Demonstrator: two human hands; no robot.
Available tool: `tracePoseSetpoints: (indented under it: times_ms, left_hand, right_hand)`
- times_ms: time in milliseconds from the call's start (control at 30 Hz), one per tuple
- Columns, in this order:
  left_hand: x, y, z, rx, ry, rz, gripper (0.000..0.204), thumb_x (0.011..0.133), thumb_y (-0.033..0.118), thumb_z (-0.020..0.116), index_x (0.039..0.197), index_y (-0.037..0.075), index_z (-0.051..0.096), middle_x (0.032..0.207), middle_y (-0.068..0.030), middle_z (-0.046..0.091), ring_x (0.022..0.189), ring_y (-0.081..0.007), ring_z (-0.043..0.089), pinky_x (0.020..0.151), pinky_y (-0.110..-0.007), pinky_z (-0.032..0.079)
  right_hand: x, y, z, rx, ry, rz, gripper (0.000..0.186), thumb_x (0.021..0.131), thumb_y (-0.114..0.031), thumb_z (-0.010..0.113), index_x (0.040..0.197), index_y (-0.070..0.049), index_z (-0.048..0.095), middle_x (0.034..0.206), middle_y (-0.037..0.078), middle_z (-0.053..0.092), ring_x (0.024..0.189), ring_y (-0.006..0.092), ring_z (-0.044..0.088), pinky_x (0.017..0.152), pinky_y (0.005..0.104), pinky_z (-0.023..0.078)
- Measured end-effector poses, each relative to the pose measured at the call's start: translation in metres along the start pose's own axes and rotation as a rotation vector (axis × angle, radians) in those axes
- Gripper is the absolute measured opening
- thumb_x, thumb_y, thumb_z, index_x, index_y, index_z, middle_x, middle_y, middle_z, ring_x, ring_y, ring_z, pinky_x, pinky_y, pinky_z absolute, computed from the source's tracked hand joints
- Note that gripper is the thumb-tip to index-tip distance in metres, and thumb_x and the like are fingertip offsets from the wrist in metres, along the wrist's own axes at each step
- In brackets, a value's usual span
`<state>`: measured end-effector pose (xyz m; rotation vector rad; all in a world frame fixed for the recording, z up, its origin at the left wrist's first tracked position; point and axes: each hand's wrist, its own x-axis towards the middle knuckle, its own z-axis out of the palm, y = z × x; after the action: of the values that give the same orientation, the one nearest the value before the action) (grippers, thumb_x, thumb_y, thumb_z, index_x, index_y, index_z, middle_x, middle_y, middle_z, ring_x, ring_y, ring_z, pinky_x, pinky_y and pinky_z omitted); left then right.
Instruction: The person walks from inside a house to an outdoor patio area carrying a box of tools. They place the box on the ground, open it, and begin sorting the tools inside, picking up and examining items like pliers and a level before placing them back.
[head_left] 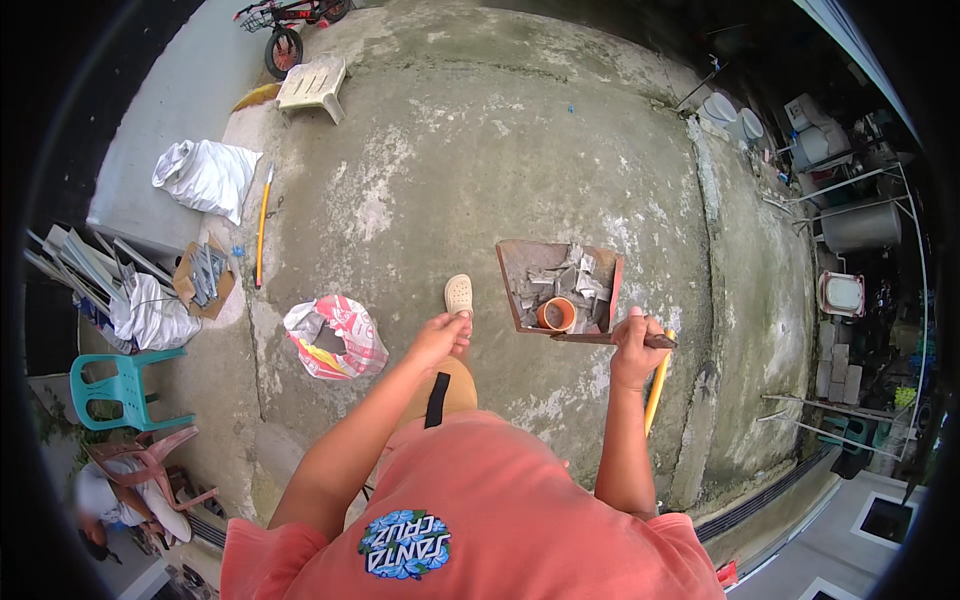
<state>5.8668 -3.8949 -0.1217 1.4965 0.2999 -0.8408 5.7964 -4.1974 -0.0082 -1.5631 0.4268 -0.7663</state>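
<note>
While the right hand is wrapped around a brown wooden stick at the near edge of a wooden tray, the left hand is curled, can't tell if it's pinching anything. Tray sits on stained, patchy concrete right of centre, holding grey scraps and an orange cup. White sack by a pale wall at left, teal chair nearer; clutter at right mostly too dark to sort out.
</note>
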Motion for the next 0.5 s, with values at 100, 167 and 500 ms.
tracePoseSetpoints:
  times_ms: [100,167,500]
  left_hand:
    - [0.124,0.066,-0.087,0.101,0.196,-0.134,0.032,0.102,0.033,0.065,0.111,0.002,0.068,0.096,-0.0077,0.072,0.081,-0.0146,0.067,0.072,-0.03,0.056]
    - [0.195,0.122,-0.129,0.12,0.267,-0.153,0.026,0.1,0.026,0.067,0.109,0.002,0.069,0.092,-0.008,0.072,0.077,-0.0141,0.067,0.068,-0.029,0.056]
    - [0.5,0.383,-0.265,0.227,0.39,-0.083,0.019,0.096,0.02,0.071,0.097,0.001,0.072,0.078,-0.0051,0.072,0.062,-0.0113,0.062,0.061,-0.029,0.052]
  right_hand:
    - [0.138,0.024,0.065,0.075,-0.019,-0.099,0.046,0.098,-0.013,0.065,0.06,-0.01,0.04,0.052,0.002,0.048,0.045,0.0102,0.044,0.045,0.0293,0.036]
    - [0.225,0.04,0.112,0.035,0.034,-0.053,0.045,0.098,-0.013,0.065,0.06,-0.01,0.039,0.051,0.002,0.047,0.045,0.0093,0.043,0.043,0.0291,0.035]
    - [0.642,0.126,0.312,0.058,0.091,0.076,0.034,0.095,-0.007,0.059,0.067,-0.01,0.041,0.05,-0.001,0.04,0.039,0.0078,0.035,0.038,0.0279,0.034]
